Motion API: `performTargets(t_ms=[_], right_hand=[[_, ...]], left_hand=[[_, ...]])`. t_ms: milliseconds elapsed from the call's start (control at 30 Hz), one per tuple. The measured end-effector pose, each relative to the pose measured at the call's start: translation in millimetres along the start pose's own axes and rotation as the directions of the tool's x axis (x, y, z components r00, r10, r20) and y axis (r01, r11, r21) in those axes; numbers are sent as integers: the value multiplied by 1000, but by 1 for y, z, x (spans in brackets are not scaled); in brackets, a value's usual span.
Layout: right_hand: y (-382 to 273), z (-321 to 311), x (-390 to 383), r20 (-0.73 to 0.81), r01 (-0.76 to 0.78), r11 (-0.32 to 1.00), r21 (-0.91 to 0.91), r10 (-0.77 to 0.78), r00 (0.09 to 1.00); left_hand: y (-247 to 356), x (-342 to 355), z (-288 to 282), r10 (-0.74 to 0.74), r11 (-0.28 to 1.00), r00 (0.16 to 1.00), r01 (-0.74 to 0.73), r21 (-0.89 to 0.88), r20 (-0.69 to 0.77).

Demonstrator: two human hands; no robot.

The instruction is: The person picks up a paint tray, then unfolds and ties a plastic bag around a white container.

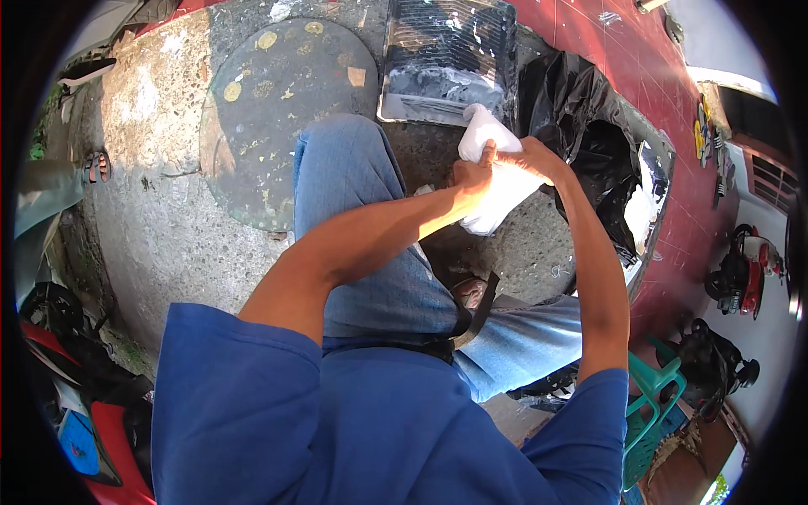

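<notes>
In the head view, a white, soft-looking wrapped bundle (503,194) is held at a tilt above the concrete, beside my raised knee. My left hand (475,172) grips its near side, thumb pointing up over it. My right hand (536,160) is closed on its right side. Just beyond the bundle lies a black ribbed paint tray (448,50) smeared with white paint. A crumpled black plastic bag (576,105) sits to the right, partly over a tray or container with white material (642,202) in it.
A round dark cover (265,109) lies on the concrete. Red tiles (572,21) run along the right, with tools (705,139). A person's sandalled foot (98,166) is at left, near a red motorbike (118,438). A green plastic chair (652,383) stands at lower right.
</notes>
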State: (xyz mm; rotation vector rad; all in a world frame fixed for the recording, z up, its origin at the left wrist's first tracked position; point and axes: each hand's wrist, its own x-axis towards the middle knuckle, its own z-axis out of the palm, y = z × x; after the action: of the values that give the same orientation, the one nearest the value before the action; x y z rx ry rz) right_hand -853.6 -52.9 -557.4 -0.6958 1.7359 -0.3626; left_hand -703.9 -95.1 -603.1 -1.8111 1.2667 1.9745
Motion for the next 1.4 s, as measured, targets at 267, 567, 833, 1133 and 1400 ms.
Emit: performTargets(t_ms=[267, 567, 833, 1133, 1400], right_hand=[[-7, -1, 1, -6, -56, 998, -37, 56, 998], [-11, 4, 3, 8, -24, 998, 60, 24, 1000], [-21, 9, 5, 24, 2, 994, 110, -5, 1000], [-20, 13, 5, 41, -4, 996, 91, 0, 999], [-32, 16, 0, 64, 19, 998, 66, -23, 998]], left_hand=[[15, -19, -14, -33, 999, 999, 33, -21, 37], [14, -20, -16, -41, 999, 999, 41, -34, 6], [16, -21, -22, -58, 997, 998, 58, -48, -9], [17, -32, -23, -101, 993, 994, 98, -59, -48], [18, -41, -25, -78, 996, 987, 72, -51, -141]])
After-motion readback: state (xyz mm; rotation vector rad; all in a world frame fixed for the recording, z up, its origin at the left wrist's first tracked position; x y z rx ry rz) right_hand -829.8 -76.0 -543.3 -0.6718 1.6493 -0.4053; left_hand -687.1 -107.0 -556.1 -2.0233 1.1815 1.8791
